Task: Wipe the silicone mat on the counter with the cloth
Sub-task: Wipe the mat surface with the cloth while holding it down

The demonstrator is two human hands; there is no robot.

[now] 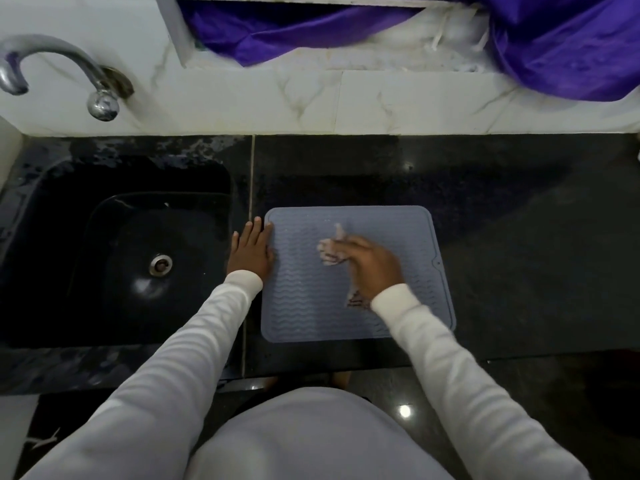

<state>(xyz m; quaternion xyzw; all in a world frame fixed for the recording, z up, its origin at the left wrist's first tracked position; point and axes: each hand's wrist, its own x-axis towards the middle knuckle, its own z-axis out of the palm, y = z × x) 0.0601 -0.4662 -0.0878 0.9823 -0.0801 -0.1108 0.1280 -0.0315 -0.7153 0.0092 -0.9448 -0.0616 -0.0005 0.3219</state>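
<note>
Head view: our left hand lies flat, fingers straight, pinning the mat's left edge to the counter. Right hand presses the cloth mid-mat; grip blurred, can't tell. Risk: mat slides toward the sink if the left hand eases off.

Left hand lies flat on the mat's left edge; right hand presses the cloth mid-mat, on the worktop.
</note>
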